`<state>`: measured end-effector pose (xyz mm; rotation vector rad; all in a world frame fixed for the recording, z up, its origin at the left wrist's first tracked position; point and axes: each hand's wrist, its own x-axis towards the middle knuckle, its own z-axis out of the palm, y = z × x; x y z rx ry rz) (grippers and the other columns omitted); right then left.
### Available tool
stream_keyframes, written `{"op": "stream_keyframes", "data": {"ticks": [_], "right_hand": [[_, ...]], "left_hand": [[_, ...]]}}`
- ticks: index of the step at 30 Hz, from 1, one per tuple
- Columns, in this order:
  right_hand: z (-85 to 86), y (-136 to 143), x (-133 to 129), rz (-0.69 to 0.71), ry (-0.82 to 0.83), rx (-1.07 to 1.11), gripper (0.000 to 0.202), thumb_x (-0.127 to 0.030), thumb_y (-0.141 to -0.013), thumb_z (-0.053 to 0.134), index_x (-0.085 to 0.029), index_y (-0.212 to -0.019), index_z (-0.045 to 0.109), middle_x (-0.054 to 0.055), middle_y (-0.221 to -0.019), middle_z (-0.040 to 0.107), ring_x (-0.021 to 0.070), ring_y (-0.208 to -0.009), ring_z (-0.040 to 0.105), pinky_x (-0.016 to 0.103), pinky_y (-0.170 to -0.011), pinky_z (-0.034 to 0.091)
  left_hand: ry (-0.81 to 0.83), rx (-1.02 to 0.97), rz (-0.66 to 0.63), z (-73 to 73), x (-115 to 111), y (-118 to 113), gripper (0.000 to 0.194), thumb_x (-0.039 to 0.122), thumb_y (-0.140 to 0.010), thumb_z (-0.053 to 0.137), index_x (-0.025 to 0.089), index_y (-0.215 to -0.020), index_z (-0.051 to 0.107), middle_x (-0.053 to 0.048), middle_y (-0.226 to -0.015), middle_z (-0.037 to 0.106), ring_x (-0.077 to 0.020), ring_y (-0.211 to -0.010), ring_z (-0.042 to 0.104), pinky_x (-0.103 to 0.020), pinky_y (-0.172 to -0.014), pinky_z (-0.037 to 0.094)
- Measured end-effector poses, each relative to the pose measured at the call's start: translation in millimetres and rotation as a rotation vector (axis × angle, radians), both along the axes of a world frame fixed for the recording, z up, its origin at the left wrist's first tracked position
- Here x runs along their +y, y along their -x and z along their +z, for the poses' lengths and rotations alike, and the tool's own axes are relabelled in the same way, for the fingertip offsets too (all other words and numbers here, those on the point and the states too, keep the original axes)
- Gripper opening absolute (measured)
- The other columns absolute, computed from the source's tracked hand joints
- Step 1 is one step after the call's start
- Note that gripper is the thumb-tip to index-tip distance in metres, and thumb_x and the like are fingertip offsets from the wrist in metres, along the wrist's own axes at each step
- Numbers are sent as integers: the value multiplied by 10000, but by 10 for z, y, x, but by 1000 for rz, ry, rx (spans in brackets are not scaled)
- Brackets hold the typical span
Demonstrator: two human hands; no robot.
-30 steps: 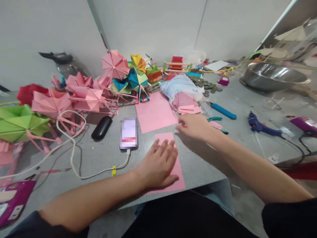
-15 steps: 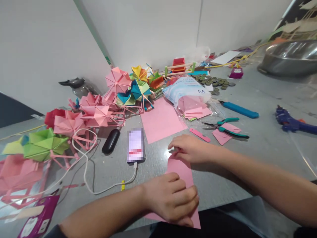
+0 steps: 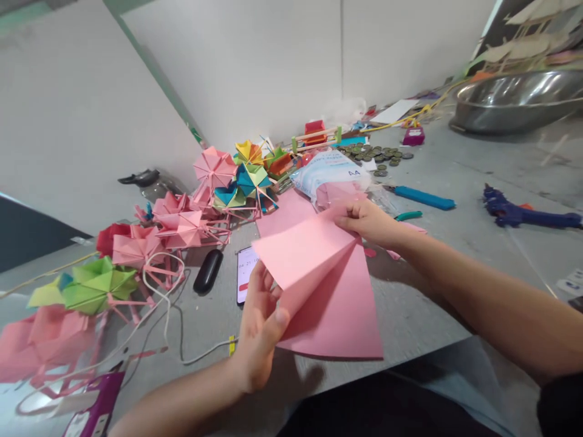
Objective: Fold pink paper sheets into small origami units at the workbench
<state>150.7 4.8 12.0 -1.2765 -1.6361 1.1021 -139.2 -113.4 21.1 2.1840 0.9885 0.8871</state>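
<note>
Behind paper (image 3: 332, 291): phone (image 3: 245, 273), pinwheels (image 3: 214, 170).

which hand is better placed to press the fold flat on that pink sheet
Probably the left. The left hand pinches the pink sheet at its near folded edge, thumb on top. The right hand holds up the far corner, keeping the flap lifted.

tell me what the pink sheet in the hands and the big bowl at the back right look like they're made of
The pink sheet looks like thin matte paper: it bends in a soft fold between the left hand and right hand with no shine. The bowl looks like bare metal, probably steel: grey, glossy, with bright reflections along its rim.
</note>
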Motion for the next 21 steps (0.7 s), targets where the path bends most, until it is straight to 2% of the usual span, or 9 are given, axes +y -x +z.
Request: {"op": "stream_keyframes", "data": {"ticks": [3, 4, 6, 9, 12, 15, 16, 18, 21], "right_hand": [[10, 53, -34, -118, 53, 143, 201, -396, -855, 732, -200, -887, 708, 46, -785, 730, 203, -683, 645, 309, -619, 478], [25, 66, -50, -124, 94, 212, 194, -379, -838, 754, -203, -907, 710, 58, -827, 754, 216, -716, 675, 317, -643, 513], [74, 45, -81, -52, 183, 352, 248, -338, -791, 804, -210, -988, 724, 79, -959, 797, 232, -813, 731, 331, -722, 576], [162, -134, -88, 155, 277, 446, 521, -283, -691, 900, -226, -1178, 726, 62, -1073, 809, 212, -865, 754, 303, -755, 596], [178, -371, -43, 413, 397, 317, 725, -321, -665, 964, -172, -1324, 702, 26, -918, 788, 154, -679, 694, 244, -611, 527], [101, -426, -11, 615, 507, 233, 904, -443, -700, 972, -174, -1479, 601, 35, -968, 793, 129, -599, 658, 232, -547, 486], [64, -381, -13, 640, 517, 233, 948, -470, -717, 963, -201, -1529, 555, 22, -986, 785, 123, -601, 653, 237, -562, 498], [-17, -215, -40, 628, 476, 201, 917, -474, -779, 925, -224, -1564, 524, -56, -845, 704, 110, -590, 607, 253, -632, 527], [-130, 98, -112, 432, 277, 5, 698, -395, -861, 836, -212, -1493, 602, -74, -752, 626, 137, -633, 585, 253, -626, 478]], "left_hand": [[303, -339, 139, 78, 75, -8, 704, 554, -1053, 624, 182, -1629, 464, -204, -1448, 734, -355, -1262, 761, -495, -1022, 651], [383, -381, 187, 88, 118, -6, 632, 542, -1007, 705, 160, -1500, 602, -185, -1359, 782, -351, -1229, 773, -472, -1014, 648], [463, -433, 279, 108, 228, 12, 481, 492, -935, 803, 146, -1263, 737, -149, -1221, 833, -338, -1185, 785, -429, -1001, 635], [546, -509, 313, 169, 428, 78, 484, 460, -829, 897, 159, -1175, 741, -100, -1093, 848, -294, -1027, 810, -379, -912, 632], [800, -424, 153, 236, 614, 150, 577, 463, -745, 964, 160, -1161, 704, -66, -951, 824, -231, -813, 786, -344, -804, 620], [929, -228, 13, 211, 722, 155, 564, 446, -735, 974, 176, -1131, 678, -2, -830, 753, -156, -699, 707, -269, -712, 556], [919, -165, -16, 175, 734, 138, 525, 430, -762, 949, 179, -1132, 674, 18, -803, 723, -137, -677, 674, -247, -685, 524], [840, -49, -66, 80, 727, 86, 425, 382, -824, 867, 179, -1144, 674, 43, -766, 669, -114, -638, 604, -225, -631, 456], [680, 129, -92, -55, 654, 10, 380, 306, -903, 709, 170, -1254, 657, 38, -778, 660, -132, -635, 572, -245, -604, 424]]}}
